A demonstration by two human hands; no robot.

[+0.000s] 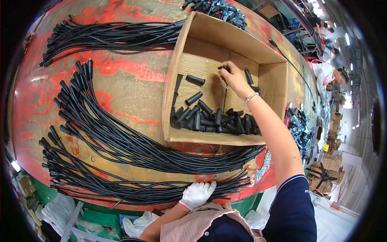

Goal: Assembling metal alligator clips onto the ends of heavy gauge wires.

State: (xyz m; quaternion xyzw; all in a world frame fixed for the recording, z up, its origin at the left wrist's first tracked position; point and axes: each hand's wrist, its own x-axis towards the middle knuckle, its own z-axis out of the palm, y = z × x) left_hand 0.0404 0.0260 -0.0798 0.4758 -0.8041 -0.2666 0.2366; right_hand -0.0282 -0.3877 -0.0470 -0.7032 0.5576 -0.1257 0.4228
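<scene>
A small black piece (222, 67) is pinched inside an open cardboard box (274, 78).
The piece is held at the fingertips by the right hand's (234, 78) grip; black tubes (197, 121) are heaped along the near wall. On the counter (121, 72), the nearest black cable bundle (96, 185) is touched by the gloved left hand (197, 195); whether that grip is closed cannot be told.

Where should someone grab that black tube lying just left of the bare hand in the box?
Probably pinch the tube mid-length from above, thumb and finger across its width: it lies on its side, with bare space along both long edges, and the box is open above.
</scene>
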